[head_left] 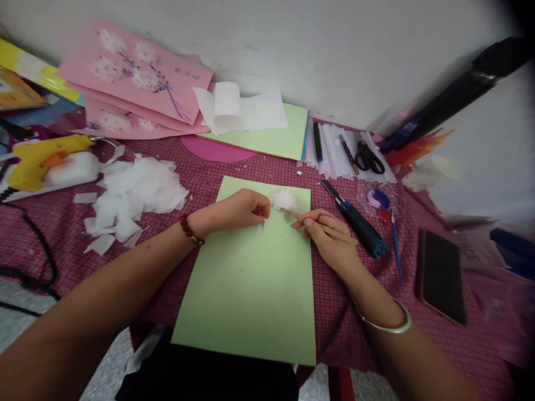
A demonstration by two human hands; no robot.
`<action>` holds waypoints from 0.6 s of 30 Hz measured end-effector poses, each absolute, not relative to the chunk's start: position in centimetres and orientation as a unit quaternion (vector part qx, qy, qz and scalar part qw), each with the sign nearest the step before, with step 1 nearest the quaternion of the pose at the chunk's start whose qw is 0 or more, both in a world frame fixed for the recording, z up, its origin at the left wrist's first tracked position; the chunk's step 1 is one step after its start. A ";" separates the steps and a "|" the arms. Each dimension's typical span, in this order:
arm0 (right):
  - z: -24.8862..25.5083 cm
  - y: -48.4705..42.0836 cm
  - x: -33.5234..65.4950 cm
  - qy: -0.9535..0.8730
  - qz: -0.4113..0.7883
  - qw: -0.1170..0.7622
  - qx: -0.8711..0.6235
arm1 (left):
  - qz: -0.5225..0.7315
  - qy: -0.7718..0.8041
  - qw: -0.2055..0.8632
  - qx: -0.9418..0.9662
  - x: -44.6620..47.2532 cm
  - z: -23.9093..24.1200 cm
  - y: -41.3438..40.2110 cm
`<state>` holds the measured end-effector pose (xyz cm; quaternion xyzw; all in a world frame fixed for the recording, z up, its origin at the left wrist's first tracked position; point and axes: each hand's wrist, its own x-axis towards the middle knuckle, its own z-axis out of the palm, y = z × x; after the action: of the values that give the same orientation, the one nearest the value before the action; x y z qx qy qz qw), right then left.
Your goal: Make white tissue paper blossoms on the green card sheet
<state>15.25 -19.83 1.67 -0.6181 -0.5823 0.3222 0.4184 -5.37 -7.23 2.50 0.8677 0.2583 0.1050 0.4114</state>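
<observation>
A light green sheet of paper (251,289) lies on the table before me, with a fluffy white tissue tuft (285,199) near its top edge. My right hand (330,236) grips a thin wooden stick (340,236), whose far tip meets the lower edge of the tuft. Just left of the tuft, my left hand (244,209) is closed in a pinch over the sheet. A small piece of white tissue paper (263,224) shows under its fingertips. To the left lies a loose heap of torn white tissue pieces (137,189).
Pink cards with white flowers (142,78), a tissue roll (227,106) and green paper (267,140) lie at the back. A yellow glue gun (45,159) stands left. On the right are a blue utility knife (359,223), scissors (368,157), a paint palette (378,200), a paintbrush (396,248) and a phone (442,275).
</observation>
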 end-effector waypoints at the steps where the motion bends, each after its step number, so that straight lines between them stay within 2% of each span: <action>1: 1.8 -19.8 15.2 -0.579 0.320 0.422 -0.619 | 0.112 0.264 0.424 0.859 -5.3 2.5 -7.3; 5: 2.0 -19.8 15.2 -0.571 0.320 0.435 -0.618 | 0.153 0.298 0.473 0.815 -4.2 2.2 -7.9; 12: 1.7 -19.6 15.4 -0.567 0.339 0.448 -0.603 | 0.212 0.343 0.302 0.864 -2.3 1.6 -8.7; 18: 1.7 -20.0 15.7 -0.533 0.346 0.505 -0.585 | 0.194 0.362 0.274 0.870 -2.2 1.5 -8.9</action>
<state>15.67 -20.01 1.65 -0.5849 -0.5327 0.3457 0.5047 -2.20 -8.93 1.50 0.8695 0.3616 0.1944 0.2745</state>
